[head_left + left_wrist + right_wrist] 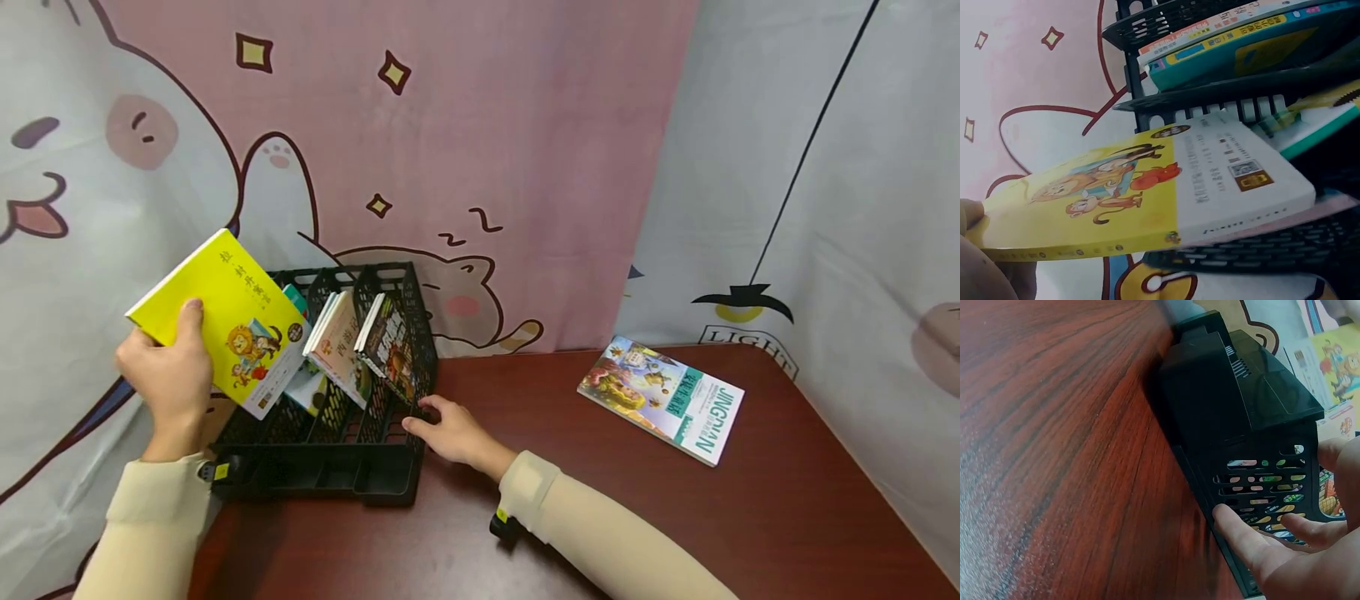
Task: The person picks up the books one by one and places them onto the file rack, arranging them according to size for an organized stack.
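Note:
My left hand (171,379) grips a yellow book (225,321) by one end, thumb across its cover. The cover shows a lion, a monkey and a red animal. It is held tilted over the left side of a black desktop file rack (315,471). With the thumb over the edge and the fingers against the perforated outer face, my right hand (457,433) holds the rack's right side wall (1260,487). Inside the rack, a tan-covered book (339,346) and a dark-covered book (390,346) lean in separate compartments. The yellow book partly hides the left compartments.
Another book (663,398) with a colourful cover lies flat on the reddish-brown table (540,417), well to the right of the rack. A pink and white cartoon cloth (525,167) hangs behind the table. In the left wrist view, a green-sided book (1241,53) sits between dividers.

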`<state>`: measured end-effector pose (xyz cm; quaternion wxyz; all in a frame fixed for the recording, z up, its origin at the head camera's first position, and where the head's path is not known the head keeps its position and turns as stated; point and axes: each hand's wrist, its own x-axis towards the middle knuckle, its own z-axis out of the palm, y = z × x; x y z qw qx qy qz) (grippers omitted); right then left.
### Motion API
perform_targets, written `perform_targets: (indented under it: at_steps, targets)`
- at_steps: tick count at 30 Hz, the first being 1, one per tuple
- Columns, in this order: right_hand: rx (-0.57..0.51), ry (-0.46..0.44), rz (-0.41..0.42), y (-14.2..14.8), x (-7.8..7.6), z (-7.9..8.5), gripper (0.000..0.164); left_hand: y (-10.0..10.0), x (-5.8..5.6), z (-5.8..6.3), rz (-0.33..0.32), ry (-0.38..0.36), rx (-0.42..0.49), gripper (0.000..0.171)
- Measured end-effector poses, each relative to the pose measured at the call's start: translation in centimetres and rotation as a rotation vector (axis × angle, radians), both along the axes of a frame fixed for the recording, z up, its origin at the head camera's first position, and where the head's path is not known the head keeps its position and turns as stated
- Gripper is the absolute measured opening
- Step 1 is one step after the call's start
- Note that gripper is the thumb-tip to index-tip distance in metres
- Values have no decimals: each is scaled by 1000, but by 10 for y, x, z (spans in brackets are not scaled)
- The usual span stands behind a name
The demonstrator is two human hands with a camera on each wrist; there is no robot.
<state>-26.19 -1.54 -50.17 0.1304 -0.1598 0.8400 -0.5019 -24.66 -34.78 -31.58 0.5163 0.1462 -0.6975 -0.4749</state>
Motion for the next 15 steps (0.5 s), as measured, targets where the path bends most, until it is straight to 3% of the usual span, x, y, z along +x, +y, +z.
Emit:
perform_targets:
  at_steps: [4, 9, 15]
  targets:
    - [-4, 3, -1, -1, 1, 1, 66, 11, -11, 3, -6, -3, -6, 16]
    - [3, 14, 3, -2, 2, 1, 66, 29, -17, 5, -9, -58, -22, 24]
    - [-11, 11, -3, -2, 2, 0, 66, 27, -38, -9, -12, -133, -85, 31]
